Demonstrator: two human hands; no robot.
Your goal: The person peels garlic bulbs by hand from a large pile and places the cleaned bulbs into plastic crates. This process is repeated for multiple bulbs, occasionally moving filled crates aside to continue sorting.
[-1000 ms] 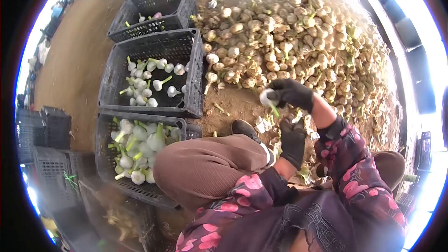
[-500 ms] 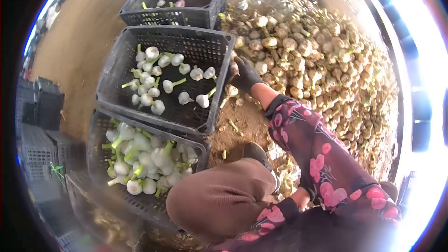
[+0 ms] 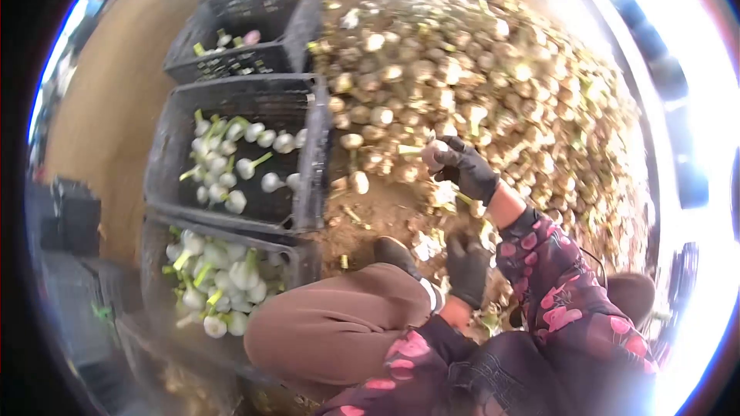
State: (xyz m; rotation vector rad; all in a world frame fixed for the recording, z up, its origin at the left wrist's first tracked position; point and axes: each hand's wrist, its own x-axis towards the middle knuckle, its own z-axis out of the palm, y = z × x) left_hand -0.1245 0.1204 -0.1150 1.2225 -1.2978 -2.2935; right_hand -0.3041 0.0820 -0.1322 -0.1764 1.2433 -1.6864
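My right hand (image 3: 466, 169), in a dark glove, is closed round a garlic bulb (image 3: 433, 156) with a short green stem pointing left, above the front edge of the garlic pile (image 3: 524, 100). Nearer to my body, my left hand (image 3: 468, 268), also gloved, is low over scattered peelings beside my knee. Its fingers are blurred, and whether they hold anything is unclear. To the left, a black crate (image 3: 154, 158) has white garlic bulbs (image 3: 218, 156) spread on its floor.
Below that crate, another crate (image 3: 304, 262) is heaped with white garlic. A further crate (image 3: 189, 69) at the top holds a few bulbs. Dark crates (image 3: 73, 219) stand at the far left. My shoe (image 3: 397, 254) rests on the soil.
My right hand has moved away from the middle crate's edge, rightward and toward me, now with a bulb. My left hand has come into view. The camera view has shifted.
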